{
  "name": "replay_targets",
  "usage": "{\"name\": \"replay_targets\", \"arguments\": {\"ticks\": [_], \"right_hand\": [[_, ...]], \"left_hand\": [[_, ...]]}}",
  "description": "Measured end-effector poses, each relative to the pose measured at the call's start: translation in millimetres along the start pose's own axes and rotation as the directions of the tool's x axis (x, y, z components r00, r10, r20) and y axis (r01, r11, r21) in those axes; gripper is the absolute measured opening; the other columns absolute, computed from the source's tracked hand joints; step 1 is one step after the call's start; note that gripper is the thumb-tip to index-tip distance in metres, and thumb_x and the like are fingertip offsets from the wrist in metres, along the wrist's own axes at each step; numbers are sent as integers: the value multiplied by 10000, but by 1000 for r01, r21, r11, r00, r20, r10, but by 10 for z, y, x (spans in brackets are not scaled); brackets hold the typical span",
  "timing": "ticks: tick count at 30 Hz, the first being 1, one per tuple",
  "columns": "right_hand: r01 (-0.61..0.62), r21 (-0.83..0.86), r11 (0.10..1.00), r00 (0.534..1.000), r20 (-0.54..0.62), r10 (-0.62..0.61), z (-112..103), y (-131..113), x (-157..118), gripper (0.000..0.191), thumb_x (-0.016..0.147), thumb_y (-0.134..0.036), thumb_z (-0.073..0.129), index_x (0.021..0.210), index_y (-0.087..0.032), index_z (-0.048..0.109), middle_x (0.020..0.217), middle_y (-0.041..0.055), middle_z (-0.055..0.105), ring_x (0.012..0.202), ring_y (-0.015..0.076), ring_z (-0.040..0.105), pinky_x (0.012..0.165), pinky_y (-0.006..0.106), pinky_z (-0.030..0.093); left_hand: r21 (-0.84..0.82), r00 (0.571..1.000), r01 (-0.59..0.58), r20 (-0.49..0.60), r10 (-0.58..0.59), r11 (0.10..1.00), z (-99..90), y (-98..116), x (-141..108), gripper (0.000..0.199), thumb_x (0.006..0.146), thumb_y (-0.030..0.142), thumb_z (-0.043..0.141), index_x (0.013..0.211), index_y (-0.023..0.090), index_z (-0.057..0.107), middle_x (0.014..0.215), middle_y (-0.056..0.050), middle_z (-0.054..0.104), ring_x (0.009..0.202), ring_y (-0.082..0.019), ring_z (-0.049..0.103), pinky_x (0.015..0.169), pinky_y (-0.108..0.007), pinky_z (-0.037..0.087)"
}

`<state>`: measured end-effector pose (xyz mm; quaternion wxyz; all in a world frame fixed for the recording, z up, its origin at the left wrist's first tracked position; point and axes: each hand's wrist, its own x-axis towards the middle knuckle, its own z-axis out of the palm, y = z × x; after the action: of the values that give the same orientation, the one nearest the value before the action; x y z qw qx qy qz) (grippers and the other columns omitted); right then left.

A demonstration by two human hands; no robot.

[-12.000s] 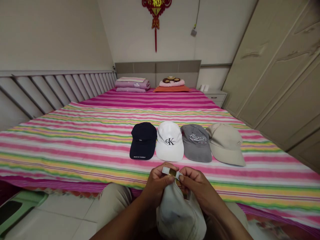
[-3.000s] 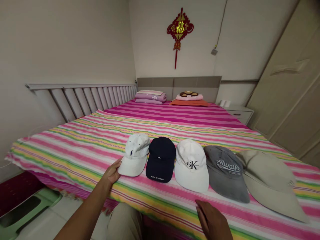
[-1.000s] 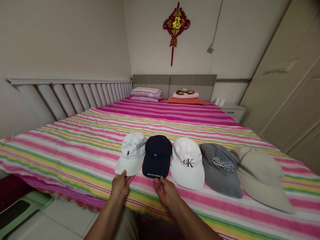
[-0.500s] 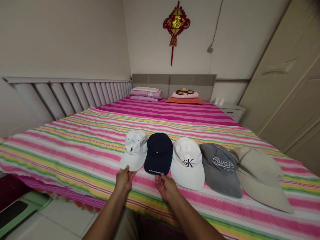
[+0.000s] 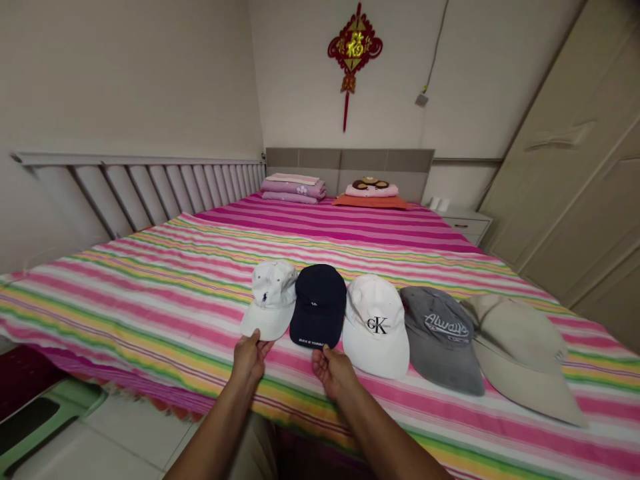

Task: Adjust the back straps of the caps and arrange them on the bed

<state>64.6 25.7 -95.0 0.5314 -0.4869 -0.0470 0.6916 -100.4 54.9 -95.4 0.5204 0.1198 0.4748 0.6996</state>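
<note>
Several caps lie side by side on the bed with their brims toward me. My left hand [image 5: 250, 357] pinches the brim edge of the leftmost white cap [image 5: 273, 287], which carries a small dark horse-and-rider logo. The brim of the navy cap [image 5: 319, 300], lettered along its edge, is pinched between the thumb and fingers of my right hand [image 5: 333, 370]. To the right come a white cap [image 5: 377, 320] with dark letters, a grey cap [image 5: 440, 340] reading "Always", and a beige cap [image 5: 525, 353].
The bed [image 5: 150, 280] has a striped cover. Folded purple bedding [image 5: 293, 190] and a pink pillow [image 5: 373, 191] lie by the headboard [image 5: 310, 160]. A railing [image 5: 150, 187] runs along the left. A green stool [image 5: 55, 413] stands on the floor at lower left.
The view has shifted very slightly. Both hands stay at the brims of the same two caps, and the row of caps looks the same.
</note>
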Motion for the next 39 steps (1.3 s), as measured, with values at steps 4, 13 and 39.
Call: {"name": "replay_targets", "arguments": {"ticks": [4,13,39], "right_hand": [[-4,-19,1000,1000,17,4,-13,-24,-69,166,855,-223,474,750,-112,538,595,-46,552,443,53,510,426,182,443],[58,43,997,998,-23,-57,-705,-238,-582,101,815,-112,506,714,-106,505,553,67,645,476,105,607,468,191,499],[246,110,963,958,-181,-224,-1403,-650,-666,109,814,-103,486,708,-127,492,550,67,659,519,133,641,583,263,554]], "left_hand": [[8,999,5,35,-5,1000,-5,15,-14,138,796,56,443,848,142,538,717,-21,647,599,-112,626,717,-334,519],[100,984,162,57,-169,982,-96,39,-232,87,804,81,452,745,118,504,607,-54,626,565,-130,632,615,-261,530],[275,918,351,88,-387,895,336,-317,-496,44,769,83,517,735,109,508,650,-90,643,567,-156,637,569,-270,519]]}}
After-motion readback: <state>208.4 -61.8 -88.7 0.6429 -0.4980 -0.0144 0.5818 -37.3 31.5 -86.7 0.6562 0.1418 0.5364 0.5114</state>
